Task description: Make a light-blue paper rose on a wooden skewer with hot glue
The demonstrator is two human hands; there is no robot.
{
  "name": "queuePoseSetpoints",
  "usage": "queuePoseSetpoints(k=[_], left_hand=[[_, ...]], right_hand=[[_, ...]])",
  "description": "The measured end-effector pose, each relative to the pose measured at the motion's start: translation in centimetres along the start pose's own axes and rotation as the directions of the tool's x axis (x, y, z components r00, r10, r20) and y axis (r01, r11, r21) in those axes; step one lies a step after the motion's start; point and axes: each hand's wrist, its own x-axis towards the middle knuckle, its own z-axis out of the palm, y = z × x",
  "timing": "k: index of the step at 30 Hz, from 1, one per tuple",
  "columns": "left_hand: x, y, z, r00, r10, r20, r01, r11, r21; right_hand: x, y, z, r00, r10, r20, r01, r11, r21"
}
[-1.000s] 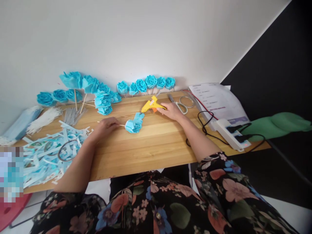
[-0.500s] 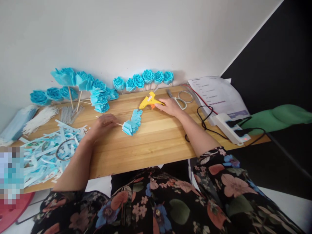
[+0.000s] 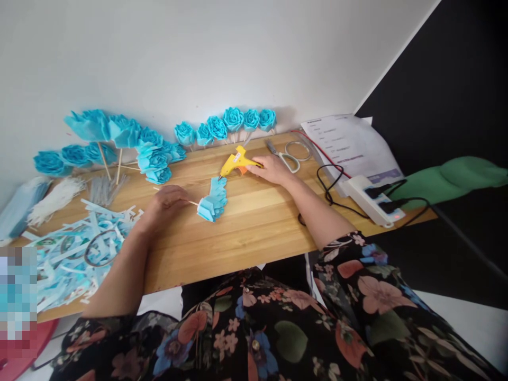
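Observation:
My left hand (image 3: 169, 203) is closed round a thin wooden stick (image 3: 193, 202), which ends in a light blue crepe-paper flower (image 3: 208, 208). From the flower a scalloped blue paper strip (image 3: 219, 187) runs up and away over the wooden table (image 3: 238, 233). My right hand (image 3: 268, 168) grips a yellow glue gun (image 3: 233, 161) with an orange trigger. The gun's nozzle points down and left, at the far end of the strip; whether it touches the paper is too small to tell.
Finished blue flowers (image 3: 233, 119) line the wall. Paper scraps (image 3: 75, 254), white bundles (image 3: 57, 198) and wires (image 3: 103, 188) lie left. Scissors (image 3: 283, 157), a tape ring (image 3: 298, 151), printed sheets (image 3: 349, 140), a power strip (image 3: 371, 203) with cables and a green object (image 3: 448, 180) are right.
The camera view has shifted slightly, so the whole scene sits a little further left. Both hands keep their holds, and the glue gun's nozzle is still by the strip's far end.

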Motion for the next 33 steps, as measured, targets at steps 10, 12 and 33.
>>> queuePoseSetpoints(k=[10,12,33], left_hand=[[-0.4,-0.2,0.5,0.997,-0.07,0.045,0.07,0.998,-0.007],[-0.5,-0.1,0.5,0.993,-0.099,0.06,0.099,0.995,0.004],[-0.7,-0.4,-0.5,0.973,-0.188,0.131,0.195,0.98,-0.041]], right_hand=[[0.1,0.1,0.1,1.0,0.009,-0.001,-0.009,1.0,-0.007],[0.1,0.0,0.1,1.0,0.01,-0.001,-0.01,1.0,-0.003],[0.2,0.8,-0.3,0.961,0.194,-0.195,-0.205,0.978,-0.04]])
